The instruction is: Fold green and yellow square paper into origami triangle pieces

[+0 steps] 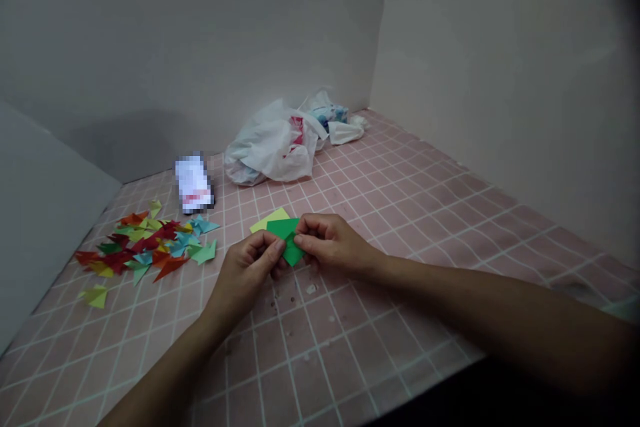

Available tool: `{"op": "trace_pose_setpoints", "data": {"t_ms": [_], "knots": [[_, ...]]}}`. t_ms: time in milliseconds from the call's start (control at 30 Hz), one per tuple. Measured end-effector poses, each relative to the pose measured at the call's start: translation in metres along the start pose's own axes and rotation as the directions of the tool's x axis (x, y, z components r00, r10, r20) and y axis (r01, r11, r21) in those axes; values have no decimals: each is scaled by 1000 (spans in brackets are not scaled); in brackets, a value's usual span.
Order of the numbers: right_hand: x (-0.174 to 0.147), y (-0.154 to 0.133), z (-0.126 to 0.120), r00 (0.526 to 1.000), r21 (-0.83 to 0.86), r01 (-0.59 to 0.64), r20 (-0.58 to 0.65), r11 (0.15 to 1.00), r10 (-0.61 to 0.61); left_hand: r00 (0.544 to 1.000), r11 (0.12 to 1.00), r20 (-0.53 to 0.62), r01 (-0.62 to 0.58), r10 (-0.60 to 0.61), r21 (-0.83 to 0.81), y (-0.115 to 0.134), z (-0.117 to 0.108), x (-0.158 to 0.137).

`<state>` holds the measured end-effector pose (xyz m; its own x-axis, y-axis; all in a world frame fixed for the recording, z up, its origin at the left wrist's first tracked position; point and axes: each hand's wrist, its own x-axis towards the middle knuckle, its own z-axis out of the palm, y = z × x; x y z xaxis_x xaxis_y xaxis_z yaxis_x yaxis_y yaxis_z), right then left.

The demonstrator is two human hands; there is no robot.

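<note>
Mid-frame, green paper (283,229) points a corner down-frame, long axis unclear; left hand (251,259) and right hand (331,243) pinch its sides.

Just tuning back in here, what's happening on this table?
A person's left hand and right hand pinch a sheet of green paper between them. Yellow paper shows partly behind it. To the left, a pile of folded paper pieces in several colours is spread on the pink grid-patterned surface, near a device with a lit screen. A white plastic bag sits farther back.
</note>
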<state>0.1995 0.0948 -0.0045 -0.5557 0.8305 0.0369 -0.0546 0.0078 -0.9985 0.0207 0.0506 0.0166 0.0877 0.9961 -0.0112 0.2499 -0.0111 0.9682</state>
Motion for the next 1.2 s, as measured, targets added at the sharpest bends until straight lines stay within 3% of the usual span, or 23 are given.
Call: {"op": "trace_pose_setpoints", "data": {"t_ms": [200,400,600,767,967,1100,1200], "knots": [[-1,-2,0,1000,-16,17,6,1000,-17,1000,1000,5,-18,18,-3,3,0,-1],[0,4,0,999,-4,33,27,999,-33,998,994,9,67,-66,-82,0,1,-2],[4,5,-3,990,66,139,-45,988,-136,978,971,-172,77,-117,-227,-4,1,-1],[4,9,0,997,148,20,74,989,-31,981,977,-178,43,-81,-207,-5,5,-3],[3,8,2,994,110,-55,97,992,44,985,965,-93,124,-149,-232,-9,6,-2],[1,4,0,992,-55,123,16,991,-123,961,918,-159,155,-226,-366,-8,6,-1],[-1,2,0,957,-263,277,-12,924,-290,941,883,-225,128,-251,-451,-4,7,-1]]}}
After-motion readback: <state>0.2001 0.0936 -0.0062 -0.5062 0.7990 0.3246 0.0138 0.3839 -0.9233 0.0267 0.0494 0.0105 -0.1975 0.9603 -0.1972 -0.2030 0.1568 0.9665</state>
